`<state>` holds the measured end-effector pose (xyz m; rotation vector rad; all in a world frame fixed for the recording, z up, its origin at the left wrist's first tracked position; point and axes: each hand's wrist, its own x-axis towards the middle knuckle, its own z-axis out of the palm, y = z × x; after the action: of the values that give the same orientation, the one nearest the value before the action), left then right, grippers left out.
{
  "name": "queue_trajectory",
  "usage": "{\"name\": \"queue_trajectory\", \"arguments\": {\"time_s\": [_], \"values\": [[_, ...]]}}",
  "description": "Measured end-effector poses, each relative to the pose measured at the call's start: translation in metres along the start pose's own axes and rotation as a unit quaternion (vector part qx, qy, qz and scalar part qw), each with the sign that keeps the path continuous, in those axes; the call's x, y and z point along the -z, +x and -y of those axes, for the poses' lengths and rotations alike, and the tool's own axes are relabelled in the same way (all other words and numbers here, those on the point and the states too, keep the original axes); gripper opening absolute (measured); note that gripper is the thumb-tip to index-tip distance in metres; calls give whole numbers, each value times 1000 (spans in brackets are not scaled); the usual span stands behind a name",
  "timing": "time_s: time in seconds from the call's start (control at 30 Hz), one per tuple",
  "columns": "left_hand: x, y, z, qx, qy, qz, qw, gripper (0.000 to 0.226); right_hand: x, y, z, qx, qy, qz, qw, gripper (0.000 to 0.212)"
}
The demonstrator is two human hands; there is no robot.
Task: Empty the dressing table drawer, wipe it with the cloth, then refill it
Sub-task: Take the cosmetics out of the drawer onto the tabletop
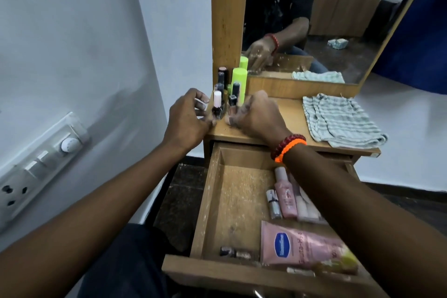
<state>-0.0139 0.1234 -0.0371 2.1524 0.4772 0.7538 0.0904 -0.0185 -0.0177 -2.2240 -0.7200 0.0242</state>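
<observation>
The wooden drawer (pixel 208 201) is pulled open, its floor dusty. In it lie a pink tube (pixel 297 244), a pink bottle (pixel 285 197), a small silver bottle (pixel 273 204) and a small nail polish (pixel 233 252). On the dressing table top (pixel 287 113) stand several small bottles beside a lime green bottle (pixel 239 80). My left hand (pixel 187 116) pinches a pink-capped nail polish bottle (pixel 217 101) that stands on the top. My right hand (pixel 257 115) curls around a small dark-capped bottle (pixel 232 101) next to it. The striped cloth (pixel 338 121) lies crumpled on the right of the top.
A mirror (pixel 314 19) in a wooden frame rises behind the table top. A white wall with a switchboard (pixel 36 164) is close on the left. Dark floor shows below the drawer's left side. My right forearm, with red and orange bracelets, crosses over the drawer.
</observation>
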Motion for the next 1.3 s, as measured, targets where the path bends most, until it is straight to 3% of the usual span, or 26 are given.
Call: {"name": "queue_trajectory", "arguments": {"time_s": [0.1,0.17,0.27,0.3,0.37,0.43,0.53,0.63,0.73,0.87,1.03,1.17,1.3], "values": [[10,-40,-14,-80,15,13,997,35,21,-40,11,36,-25,57,997,22],[17,-76,-23,-122,20,136,983,29,35,-75,13,23,-34,179,983,16],[19,-119,-33,-92,111,421,895,28,41,-119,-2,4,-169,406,898,13],[18,-127,-35,-87,149,474,863,25,38,-128,-9,7,-196,452,870,14],[12,-136,-38,-97,220,504,830,26,29,-142,-24,-10,-198,491,848,15],[1,-137,-36,-90,262,512,813,28,21,-145,-37,-25,-205,461,863,15],[-18,-134,-32,-79,272,539,793,22,19,-133,-59,-37,-262,279,923,16],[-29,-131,-35,-62,286,573,766,23,24,-123,-74,-93,-247,171,949,38],[-32,-130,-38,-67,302,591,745,22,19,-122,-75,-118,-220,178,952,50],[-30,-129,-38,-71,317,610,723,22,9,-130,-57,-82,-259,190,944,61],[-24,-130,-37,-89,316,615,717,30,-1,-135,-47,-68,-283,201,935,34],[-11,-128,-34,-112,282,572,762,27,7,-120,-50,-118,-211,158,957,34],[8,-106,-30,-77,98,458,880,21,31,-100,-44,-93,-27,116,988,25]]}}
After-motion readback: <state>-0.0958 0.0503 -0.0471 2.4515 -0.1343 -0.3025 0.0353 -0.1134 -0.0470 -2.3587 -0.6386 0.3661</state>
